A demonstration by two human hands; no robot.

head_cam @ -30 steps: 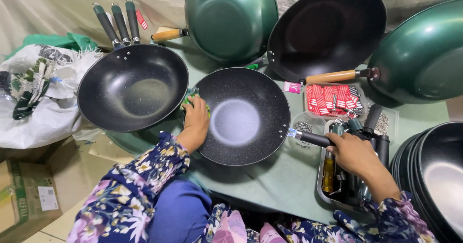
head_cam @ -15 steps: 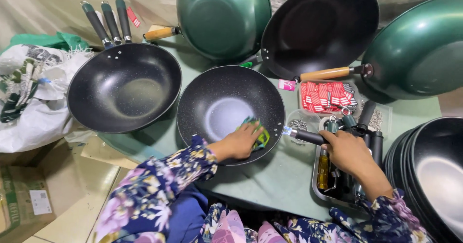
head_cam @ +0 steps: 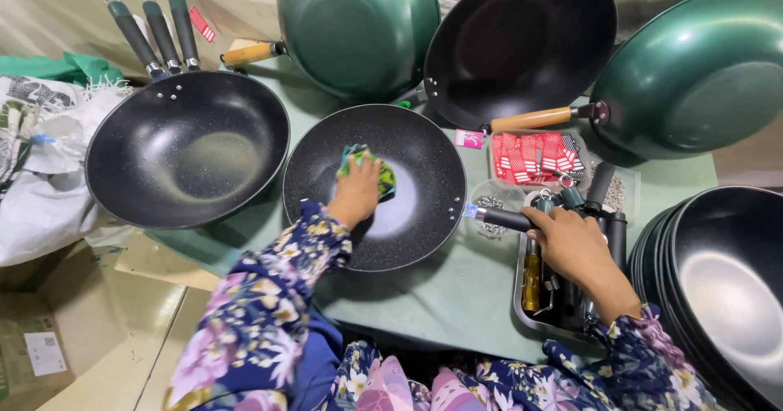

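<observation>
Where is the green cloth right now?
In the head view, the green cloth lies under the left hand, inside the black pan at centre, left of the right hand.

L hand (head_cam: 356, 192) presses cloth (head_cam: 371, 170) in pan (head_cam: 375, 187) | R hand (head_cam: 571, 244) grips handle (head_cam: 502, 218)

Pan (head_cam: 408, 215): black, speckled nonstick, round, shallow; upright on green counter (head_cam: 457, 297), centre of scene, near row. Pale sheen on pan floor. Dark handle (head_cam: 502, 218) points right, level, silver collar at rim.

Cloth (head_cam: 377, 170): small, green with yellow and blue pattern, crumpled, pressed flat on pan floor, far-left of pan centre, partly hidden under left hand (head_cam: 357, 191).

Right hand (head_cam: 571, 244) closed around handle end, right of pan.
</observation>
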